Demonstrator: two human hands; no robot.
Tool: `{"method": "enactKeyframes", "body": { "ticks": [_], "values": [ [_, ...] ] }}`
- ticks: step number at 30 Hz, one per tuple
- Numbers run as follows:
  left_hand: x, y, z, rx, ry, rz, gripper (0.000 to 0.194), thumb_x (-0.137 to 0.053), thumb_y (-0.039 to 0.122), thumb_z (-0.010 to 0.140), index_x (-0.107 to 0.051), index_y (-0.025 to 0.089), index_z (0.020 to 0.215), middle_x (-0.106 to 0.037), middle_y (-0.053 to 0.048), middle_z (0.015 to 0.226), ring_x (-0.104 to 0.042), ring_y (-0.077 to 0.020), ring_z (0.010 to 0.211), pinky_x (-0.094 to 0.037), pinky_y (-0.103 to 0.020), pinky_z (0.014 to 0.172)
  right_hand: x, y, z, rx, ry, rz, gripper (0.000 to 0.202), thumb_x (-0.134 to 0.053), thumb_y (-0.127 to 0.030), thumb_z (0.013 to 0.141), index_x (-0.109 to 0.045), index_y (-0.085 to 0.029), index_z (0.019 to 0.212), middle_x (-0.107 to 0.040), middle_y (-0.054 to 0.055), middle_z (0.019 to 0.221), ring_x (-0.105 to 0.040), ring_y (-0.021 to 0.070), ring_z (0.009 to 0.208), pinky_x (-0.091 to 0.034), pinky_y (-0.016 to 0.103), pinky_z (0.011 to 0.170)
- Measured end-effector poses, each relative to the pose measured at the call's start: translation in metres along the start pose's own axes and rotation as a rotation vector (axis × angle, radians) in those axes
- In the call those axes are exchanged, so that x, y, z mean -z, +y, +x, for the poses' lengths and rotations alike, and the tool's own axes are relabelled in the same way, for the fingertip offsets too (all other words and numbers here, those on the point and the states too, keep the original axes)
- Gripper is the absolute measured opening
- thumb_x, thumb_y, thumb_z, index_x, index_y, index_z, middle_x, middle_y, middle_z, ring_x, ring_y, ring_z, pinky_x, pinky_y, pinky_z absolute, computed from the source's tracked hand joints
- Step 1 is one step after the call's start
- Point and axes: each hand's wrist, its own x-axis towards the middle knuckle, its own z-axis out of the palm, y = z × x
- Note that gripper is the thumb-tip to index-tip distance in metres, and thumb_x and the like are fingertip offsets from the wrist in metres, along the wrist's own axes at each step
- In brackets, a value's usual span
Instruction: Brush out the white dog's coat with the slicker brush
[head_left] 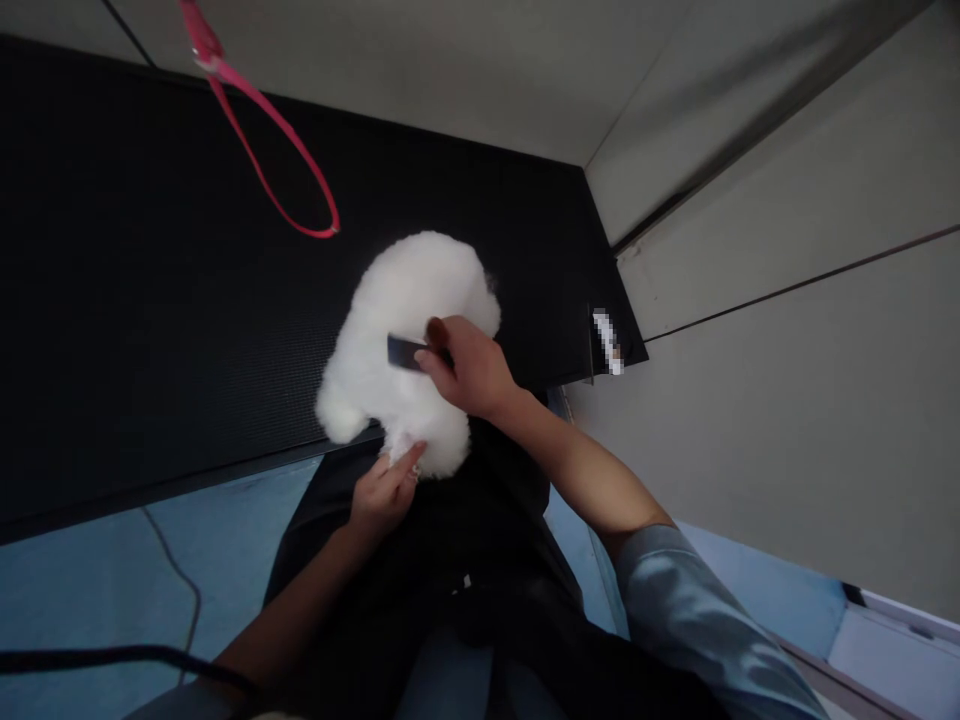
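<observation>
A white, fluffy-coated dog (420,290) is on the black tabletop (187,300), at its near edge in front of my body. My right hand (472,365) is closed around a slicker brush with a brown handle, its flat rectangular head (405,352) against the fur on the dog's back. Lower down, my left hand (386,490) has its fingers closed on a tuft-covered leg of the dog at the table edge. Fur hides exactly where those fingertips grip. The dog's face cannot be made out.
A pink loop (300,160) hangs over the table at upper left. Pale wall panels (787,330) stand behind and to the right. A blurred-out white item (607,342) is at the table's right corner. A dark cord (112,655) crosses the lower left above the blue floor (90,590).
</observation>
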Motion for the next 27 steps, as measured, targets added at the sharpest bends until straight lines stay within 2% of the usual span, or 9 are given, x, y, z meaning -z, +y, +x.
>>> {"method": "enactKeyframes", "body": {
  "ticks": [1,3,5,9,13,17,21,25,27],
  "values": [
    [0.000,-0.001,-0.001,-0.018,0.003,-0.002,0.035,-0.049,0.020,0.091,-0.076,0.018,0.112,-0.077,-0.011,0.095,-0.071,-0.0192,0.075,-0.059,-0.028,0.078,-0.001,0.001,-0.001,0.042,0.001,0.014,0.012,-0.053,-0.032,0.095,-0.054,-0.020,0.097,-0.061,0.006,0.101,-0.057,0.0197,0.097,-0.044,0.031,0.084],
    [0.000,-0.003,-0.001,-0.053,0.016,0.001,0.034,-0.049,0.020,0.091,-0.077,0.017,0.109,-0.077,-0.011,0.095,-0.071,-0.0195,0.078,-0.059,-0.028,0.078,-0.002,0.002,-0.003,0.096,-0.149,0.035,0.014,-0.056,-0.033,0.092,-0.055,-0.020,0.093,-0.061,0.005,0.095,-0.058,0.0195,0.092,-0.045,0.031,0.081],
    [0.001,-0.004,-0.001,-0.053,0.021,0.009,0.033,-0.049,0.020,0.091,-0.078,0.017,0.107,-0.077,-0.011,0.096,-0.071,-0.0193,0.078,-0.059,-0.027,0.077,-0.003,0.003,-0.004,0.025,-0.236,0.027,0.015,-0.059,-0.034,0.091,-0.054,-0.020,0.090,-0.061,0.004,0.089,-0.057,0.0192,0.083,-0.045,0.031,0.074],
    [0.003,-0.004,-0.001,-0.051,0.018,-0.008,0.033,-0.051,0.017,0.089,-0.078,0.018,0.108,-0.077,-0.010,0.101,-0.072,-0.0191,0.082,-0.059,-0.027,0.079,-0.002,0.005,-0.007,-0.065,0.028,0.034,0.013,-0.053,-0.031,0.094,-0.055,-0.019,0.097,-0.061,0.007,0.098,-0.058,0.0205,0.092,-0.045,0.032,0.081],
    [0.004,-0.008,-0.001,0.004,-0.009,-0.011,0.032,-0.052,0.020,0.088,-0.079,0.019,0.106,-0.077,-0.010,0.098,-0.072,-0.0194,0.083,-0.059,-0.027,0.081,-0.004,0.009,-0.014,-0.087,-0.138,0.097,0.014,-0.059,-0.033,0.089,-0.054,-0.020,0.087,-0.060,0.004,0.084,-0.057,0.0190,0.080,-0.046,0.031,0.074],
    [0.006,-0.014,-0.001,0.067,-0.047,0.024,0.034,-0.050,0.026,0.088,-0.079,0.019,0.106,-0.077,-0.010,0.101,-0.072,-0.0215,0.090,-0.059,-0.030,0.087,-0.007,0.016,-0.022,-0.212,0.150,0.096,0.011,-0.053,-0.030,0.092,-0.055,-0.019,0.093,-0.062,0.007,0.094,-0.059,0.0200,0.089,-0.047,0.033,0.081],
    [0.009,-0.020,-0.001,0.111,-0.079,0.008,0.035,-0.050,0.031,0.087,-0.078,0.020,0.104,-0.077,-0.010,0.098,-0.073,-0.0222,0.089,-0.059,-0.030,0.086,-0.014,0.025,-0.027,-0.171,-0.011,0.259,0.012,-0.057,-0.032,0.090,-0.055,-0.020,0.089,-0.063,0.003,0.085,-0.060,0.0182,0.079,-0.049,0.031,0.075],
    [0.017,-0.029,-0.003,0.282,-0.129,0.060,0.046,-0.056,0.038,0.081,-0.071,0.017,0.118,-0.076,-0.012,0.102,-0.073,-0.0273,0.090,-0.060,-0.035,0.081,-0.022,0.038,-0.028,-0.287,0.264,0.262,0.013,-0.054,-0.033,0.091,-0.056,-0.020,0.094,-0.064,0.006,0.090,-0.062,0.0204,0.087,-0.050,0.034,0.081],
    [0.024,-0.035,-0.002,0.387,-0.179,0.135,0.061,-0.060,0.042,0.076,-0.063,0.012,0.129,-0.075,-0.015,0.100,-0.073,-0.0301,0.083,-0.060,-0.036,0.071,-0.027,0.045,-0.028,-0.232,0.191,0.329,0.013,-0.058,-0.034,0.089,-0.056,-0.021,0.092,-0.065,0.005,0.090,-0.062,0.0200,0.088,-0.050,0.033,0.081]
  ]
}}
